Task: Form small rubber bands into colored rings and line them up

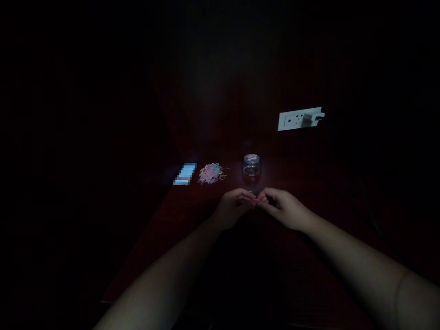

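Note:
Between the fingertips of both hands is a thin pink band point(255, 200), which looks like a small rubber band. My left hand point(235, 206) pinches its left end, and my right hand point(282, 207) pinches it from the right, the fingertips nearly meeting. Just behind the fingers a bit of a green band point(250, 192) shows, partly hidden. Further back to the left lies a loose pile of small colourful rubber bands point(211, 173), mostly pink. A clear jar point(251, 168) with a patterned lid stands upright beyond the hands.
A lit phone point(185, 174), its screen blurred out, lies left of the pile on the dark reddish table point(151, 247). On the wall at the back right is a white socket panel point(292, 120) with a plug point(313, 118) in it. Surroundings are very dark.

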Demonstrator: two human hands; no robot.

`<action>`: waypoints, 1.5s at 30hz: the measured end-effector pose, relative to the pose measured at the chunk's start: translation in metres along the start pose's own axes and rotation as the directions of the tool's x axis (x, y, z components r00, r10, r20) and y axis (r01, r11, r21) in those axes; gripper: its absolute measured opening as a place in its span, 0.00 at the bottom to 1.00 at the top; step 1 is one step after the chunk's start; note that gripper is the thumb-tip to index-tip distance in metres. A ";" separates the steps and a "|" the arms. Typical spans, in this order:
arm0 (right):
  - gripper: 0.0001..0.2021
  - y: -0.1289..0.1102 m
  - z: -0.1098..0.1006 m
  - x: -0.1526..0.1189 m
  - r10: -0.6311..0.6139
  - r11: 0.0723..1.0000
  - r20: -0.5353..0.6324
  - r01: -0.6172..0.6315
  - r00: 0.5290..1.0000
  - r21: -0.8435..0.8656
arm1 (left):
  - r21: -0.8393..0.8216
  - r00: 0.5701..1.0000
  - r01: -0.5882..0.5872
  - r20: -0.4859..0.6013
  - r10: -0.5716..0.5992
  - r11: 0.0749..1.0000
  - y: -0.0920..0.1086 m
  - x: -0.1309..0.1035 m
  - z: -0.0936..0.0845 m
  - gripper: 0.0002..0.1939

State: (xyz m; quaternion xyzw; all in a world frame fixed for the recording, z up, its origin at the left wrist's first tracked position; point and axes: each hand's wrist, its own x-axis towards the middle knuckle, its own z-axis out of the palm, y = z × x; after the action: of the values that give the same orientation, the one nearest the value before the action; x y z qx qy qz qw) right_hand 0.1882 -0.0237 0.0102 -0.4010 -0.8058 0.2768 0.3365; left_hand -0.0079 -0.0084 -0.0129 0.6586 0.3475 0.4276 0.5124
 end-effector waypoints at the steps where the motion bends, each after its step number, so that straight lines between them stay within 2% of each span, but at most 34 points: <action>1: 0.09 0.000 0.000 0.000 0.003 1.000 -0.004 -0.003 1.000 -0.003 | -0.004 1.000 -0.003 0.003 0.003 1.000 0.001 0.000 0.000 0.11; 8: 0.11 0.005 0.001 -0.002 0.034 0.999 0.034 -0.034 0.999 -0.008 | -0.002 1.000 -0.031 0.000 0.031 1.000 -0.001 0.000 0.000 0.11; 14: 0.10 0.008 0.002 -0.002 0.047 0.999 0.037 -0.048 0.998 0.008 | 0.101 0.998 -0.066 0.000 0.066 0.993 -0.004 0.002 0.000 0.10; 18: 0.11 0.011 0.002 -0.001 0.066 0.997 0.022 -0.067 0.998 0.047 | 0.172 0.998 -0.058 0.029 0.053 0.983 0.002 0.001 0.001 0.09; 22: 0.10 0.010 0.001 -0.001 0.071 0.997 0.036 -0.072 0.997 0.029 | 0.163 0.996 -0.049 0.081 0.036 0.985 0.005 -0.001 0.000 0.08; 30: 0.09 0.013 0.002 -0.001 0.103 0.995 0.140 -0.101 0.985 -0.019 | 0.213 0.992 -0.016 0.128 -0.012 0.977 0.001 0.000 0.000 0.08; 37: 0.07 0.020 0.006 -0.001 0.102 0.994 0.185 -0.108 0.978 0.023 | 0.299 0.993 -0.031 0.116 -0.004 0.954 0.003 -0.001 0.000 0.08; 40: 0.06 0.020 0.006 0.000 0.098 0.995 0.192 -0.098 0.976 -0.012 | 0.395 0.997 -0.053 0.074 0.026 0.917 0.002 0.005 -0.007 0.06; 45: 0.04 0.016 0.004 0.000 0.094 0.989 0.189 -0.069 0.977 -0.134 | 0.427 0.981 -0.037 -0.158 0.115 0.903 0.002 0.023 -0.022 0.07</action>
State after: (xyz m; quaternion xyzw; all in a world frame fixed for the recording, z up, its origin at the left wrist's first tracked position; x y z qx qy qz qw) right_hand 0.1926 -0.0165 -0.0037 -0.4252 -0.8337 0.2768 0.2181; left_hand -0.0194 0.0205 -0.0038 0.7258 0.4503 0.4195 0.3074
